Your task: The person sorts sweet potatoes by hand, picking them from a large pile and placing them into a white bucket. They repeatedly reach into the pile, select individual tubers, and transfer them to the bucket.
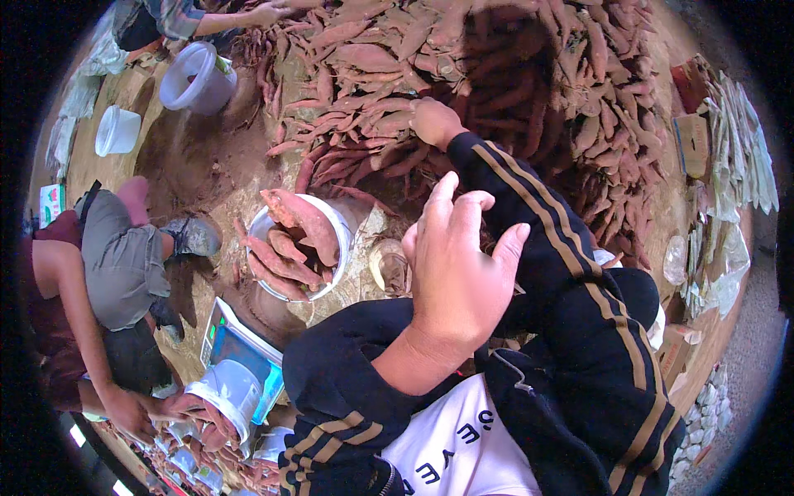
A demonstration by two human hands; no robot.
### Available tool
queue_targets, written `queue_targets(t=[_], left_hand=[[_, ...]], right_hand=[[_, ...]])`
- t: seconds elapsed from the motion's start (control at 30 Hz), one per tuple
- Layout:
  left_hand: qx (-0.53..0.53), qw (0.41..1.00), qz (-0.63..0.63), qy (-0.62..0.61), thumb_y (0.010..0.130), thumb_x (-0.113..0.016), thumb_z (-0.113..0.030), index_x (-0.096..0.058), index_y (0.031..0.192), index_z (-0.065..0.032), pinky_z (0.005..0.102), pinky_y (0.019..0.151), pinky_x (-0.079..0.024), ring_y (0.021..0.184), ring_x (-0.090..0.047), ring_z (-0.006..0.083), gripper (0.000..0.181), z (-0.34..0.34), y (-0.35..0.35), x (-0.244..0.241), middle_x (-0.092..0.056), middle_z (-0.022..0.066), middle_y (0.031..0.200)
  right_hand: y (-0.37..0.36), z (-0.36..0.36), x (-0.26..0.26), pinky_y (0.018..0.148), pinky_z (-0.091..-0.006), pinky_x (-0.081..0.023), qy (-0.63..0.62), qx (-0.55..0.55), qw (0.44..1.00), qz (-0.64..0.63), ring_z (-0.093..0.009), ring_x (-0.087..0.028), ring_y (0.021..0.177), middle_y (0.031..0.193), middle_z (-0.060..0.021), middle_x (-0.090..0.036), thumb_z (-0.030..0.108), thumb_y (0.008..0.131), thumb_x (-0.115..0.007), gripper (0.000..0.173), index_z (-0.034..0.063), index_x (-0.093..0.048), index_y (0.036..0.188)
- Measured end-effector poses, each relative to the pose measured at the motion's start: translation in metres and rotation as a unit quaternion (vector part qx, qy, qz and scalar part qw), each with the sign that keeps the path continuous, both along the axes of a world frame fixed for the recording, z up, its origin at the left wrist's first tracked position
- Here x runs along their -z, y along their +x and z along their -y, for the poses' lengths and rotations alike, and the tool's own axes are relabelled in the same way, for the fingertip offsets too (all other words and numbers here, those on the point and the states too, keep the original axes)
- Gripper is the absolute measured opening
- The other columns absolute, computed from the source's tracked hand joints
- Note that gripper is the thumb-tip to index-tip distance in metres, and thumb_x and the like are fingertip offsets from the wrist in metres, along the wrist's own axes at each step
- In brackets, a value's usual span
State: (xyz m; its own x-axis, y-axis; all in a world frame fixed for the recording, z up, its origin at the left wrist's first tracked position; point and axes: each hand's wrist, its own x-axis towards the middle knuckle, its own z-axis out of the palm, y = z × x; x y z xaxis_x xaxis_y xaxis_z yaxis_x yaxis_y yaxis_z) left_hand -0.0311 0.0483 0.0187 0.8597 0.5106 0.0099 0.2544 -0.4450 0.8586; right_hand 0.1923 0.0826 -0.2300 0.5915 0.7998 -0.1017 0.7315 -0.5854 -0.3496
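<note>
My left hand [462,266] is raised over my lap, fingers apart, with nothing in it. Ahead of it, my right hand [437,124] reaches into a large heap of sweet potatoes [366,59]. Its curled fingers touch a sweet potato [394,124] at the heap's near side; whether they grip it is hidden. Left of my left hand stands a white plastic bucket [347,239], holding several large sweet potatoes [310,223] that rise above its rim. Between bucket and hand lies a clear, round plastic object [388,263], partly covered by the hand.
At left, a person [115,266] tips a bucket [232,390] of sweet potatoes beside a digital scale [239,347]. Another person's hand [270,13] reaches the heap's far side. Two pails [205,87] [119,131] stand far left. A cardboard box [691,146] and plastic bags [738,149] lie right.
</note>
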Motion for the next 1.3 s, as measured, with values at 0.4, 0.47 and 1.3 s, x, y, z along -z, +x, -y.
queue_targets(t=[0.4, 0.47, 1.3], left_hand=[[-0.130, 0.989, 0.027, -0.062, 0.074, -0.068, -0.020, -0.054, 0.100, -0.0039, 0.0445, 0.089, -0.034, 0.107, -0.049, 0.0375, 0.033, -0.015, 0.002, 0.029, -0.047, 0.0245, 0.120], [-0.105, 0.990, 0.065, -0.067, 0.075, -0.067, -0.019, -0.053, 0.100, -0.0024, 0.0452, 0.089, -0.033, 0.108, -0.048, 0.0377, 0.033, -0.012, 0.008, 0.027, -0.046, 0.0250, 0.120], [0.088, 0.972, 0.065, -0.206, 0.083, -0.064, -0.024, -0.052, 0.110, 0.0034, 0.0339, 0.077, -0.047, 0.085, -0.063, 0.0244, 0.040, -0.006, 0.003, 0.013, -0.064, 0.0182, 0.094]], right_hand=[[-0.061, -0.056, 0.033, 0.068, -0.0428, -0.051, -0.023, -0.180, 0.981, 0.064, -0.033, -0.062, 0.083, 0.106, -0.0160, -0.052, 0.022, 0.086, -0.047, 0.022, 0.0092, -0.057, 0.101], [-0.050, -0.031, -0.006, 0.072, -0.0416, -0.050, 0.009, -0.156, 0.986, 0.061, -0.032, -0.060, 0.086, 0.104, -0.0143, -0.052, 0.023, 0.076, -0.061, 0.028, 0.0134, -0.058, 0.102], [-0.122, 0.147, -0.247, 0.060, -0.0191, -0.046, 0.511, 0.137, 0.715, -0.457, -0.006, -0.056, 0.072, 0.089, -0.0001, -0.061, 0.028, 0.095, -0.049, 0.030, 0.0024, -0.056, 0.111]])
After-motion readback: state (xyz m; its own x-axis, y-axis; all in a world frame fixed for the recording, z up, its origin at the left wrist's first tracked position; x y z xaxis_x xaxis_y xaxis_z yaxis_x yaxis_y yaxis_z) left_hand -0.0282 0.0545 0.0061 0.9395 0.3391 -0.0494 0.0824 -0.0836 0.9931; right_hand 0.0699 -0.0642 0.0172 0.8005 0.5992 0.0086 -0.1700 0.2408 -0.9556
